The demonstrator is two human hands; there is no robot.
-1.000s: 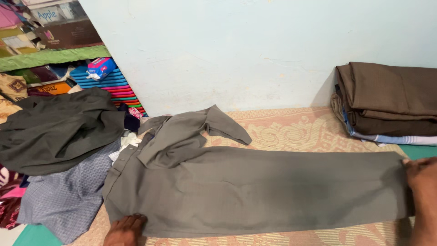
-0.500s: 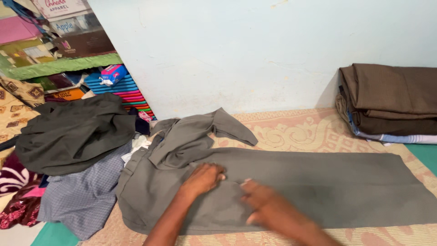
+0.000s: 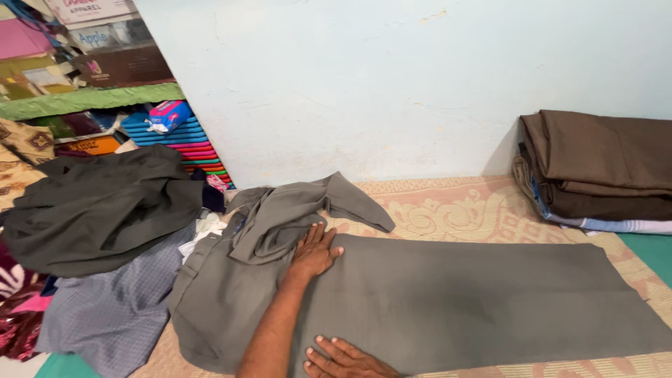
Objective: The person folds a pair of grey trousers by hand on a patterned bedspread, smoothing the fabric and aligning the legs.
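A person kneels over grey trousers (image 3: 448, 294) spread flat on a patterned pink-and-cream mat (image 3: 455, 203) on the floor, w/ the legs running off to the right and the waist end at left.

Left hand (image 3: 313, 253) lies palm-down on the trousers near the waist, fingers (image 3: 318, 234) stretched out flat and slightly spread, pointing toward the far wall. It grips nothing, just presses on the cloth. Its forearm runs back toward the near edge.

Right hand (image 3: 344, 358) sits at the near edge of the trousers, partly cut off by the bottom of the view. Its fingers are also laid open and flat on the fabric, w/ nothing held.

Just beyond the left hand, the upper part of the trousers is bunched and rumpled, one flap folded out to the right.

To the left, overlapping the waist end: a blue checked garment (image 3: 119, 308), and further left and far, a crumpled dark green-grey garment (image 3: 98, 206). Behind those, shelves (image 3: 91, 98) w/ stacked colourful folded cloth and boxes.

At far right, against the pale blue wall (image 3: 364, 77), a neat stack of folded clothes (image 3: 602, 168): brown pieces on top, a light blue one at the bottom. It sits well apart from both hands. A strip of teal floor (image 3: 647, 248) shows near right.
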